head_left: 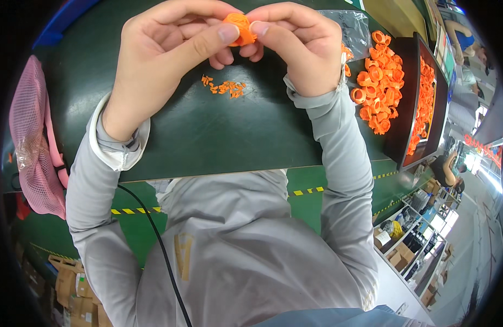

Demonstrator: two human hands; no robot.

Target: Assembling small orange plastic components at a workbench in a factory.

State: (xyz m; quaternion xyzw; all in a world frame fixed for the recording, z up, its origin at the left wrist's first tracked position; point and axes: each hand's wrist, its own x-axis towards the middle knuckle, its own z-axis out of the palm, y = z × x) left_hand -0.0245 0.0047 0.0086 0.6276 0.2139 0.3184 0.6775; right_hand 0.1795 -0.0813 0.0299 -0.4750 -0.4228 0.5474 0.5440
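1. Far left of my left hand: one pink mesh bag (pixel 29 128) on the table's left side. Contents hard to make out through the mesh.
2. Up and left of my left hand: one blue object (pixel 61 24), cut off by the rim of the view. Kind unclear.
3. My left hand (pixel 167 52): pinched narrow, holding one orange piece (pixel 239 28). Thumb lies across its front; fingertips behind are partly hidden.
4. That piece: between my two hands, held up over the green table (pixel 219 141). Rounded, with folds on top; far side and much of the edge covered by fingers.
5. Nearer my body than either hand, between the wrists: one loose scatter of small orange bits (pixel 224 88). Twenty or more; some overlap, so no exact count.
6. My right hand (pixel 306 49): pinched narrow on the piece's right edge, thumb in front. The other fingers curl in, partly hidden behind the thumb.
7. Just right of my right hand: one clear plastic bag (pixel 352 27), partly covered by that hand.
8. Farther right of it: one heap of orange parts (pixel 379 82). Dozens; overlap defeats a count, and my right wrist hides a few.
9. Right of the heap: one dark tray (pixel 408 71) with more orange parts inside. Its near wall hides some; number unclear.
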